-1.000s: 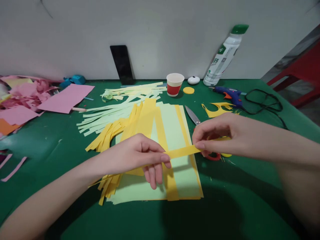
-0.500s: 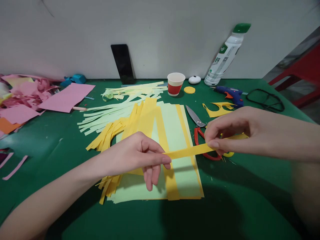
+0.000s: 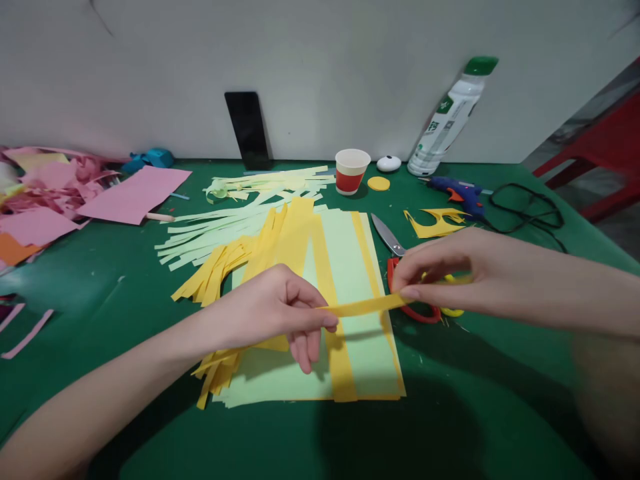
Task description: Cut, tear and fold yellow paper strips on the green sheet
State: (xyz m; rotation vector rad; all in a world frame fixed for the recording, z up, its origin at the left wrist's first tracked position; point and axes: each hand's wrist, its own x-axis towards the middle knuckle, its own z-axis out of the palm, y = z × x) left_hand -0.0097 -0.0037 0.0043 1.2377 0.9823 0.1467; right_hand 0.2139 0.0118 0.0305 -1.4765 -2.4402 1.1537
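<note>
Two hands (image 3: 285, 303) (image 3: 445, 267) pinch one yellow paper strip (image 3: 367, 307).

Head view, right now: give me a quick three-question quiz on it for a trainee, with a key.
1. True or false: the left hand and the right hand pinch one yellow strip.
2. Which leans against the wall? A) scissors B) black phone C) yellow disc
3. Fill in: the coloured band on the paper cup is ____.
Key: 1. True; 2. B; 3. red.
</note>
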